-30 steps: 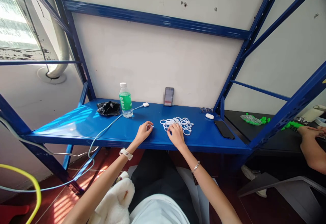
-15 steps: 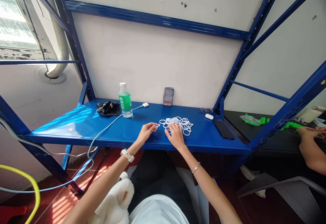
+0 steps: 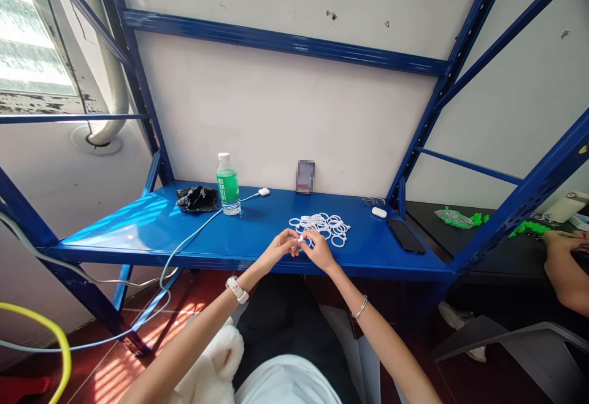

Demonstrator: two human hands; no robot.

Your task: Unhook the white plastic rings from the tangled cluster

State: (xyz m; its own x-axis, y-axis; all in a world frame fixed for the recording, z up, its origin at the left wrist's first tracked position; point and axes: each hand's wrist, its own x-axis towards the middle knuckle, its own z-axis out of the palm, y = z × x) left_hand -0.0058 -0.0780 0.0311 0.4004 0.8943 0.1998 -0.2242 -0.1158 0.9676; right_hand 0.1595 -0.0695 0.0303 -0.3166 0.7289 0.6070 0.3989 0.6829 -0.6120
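Observation:
My left hand (image 3: 282,247) and my right hand (image 3: 318,252) meet near the front edge of the blue tabletop (image 3: 202,232), fingertips almost touching. A white ring (image 3: 310,243) shows at the pinched fingers of my right hand. The left fingers are closed too, around a small white piece that is mostly hidden. Just behind both hands lies a loose pile of white rings (image 3: 327,221), some with a small knob on the rim.
A water bottle (image 3: 229,186) and a crumpled black bag (image 3: 197,198) stand at the left, beside a pale cable (image 3: 202,223). Toward the right lie a black phone (image 3: 405,236), a white case (image 3: 379,213) and glasses (image 3: 373,200). Another person's hand (image 3: 561,241) works farther right.
My left hand has moved right to meet my right hand. The right hand has drawn back from the pile toward the front edge and now has a white ring in its fingers.

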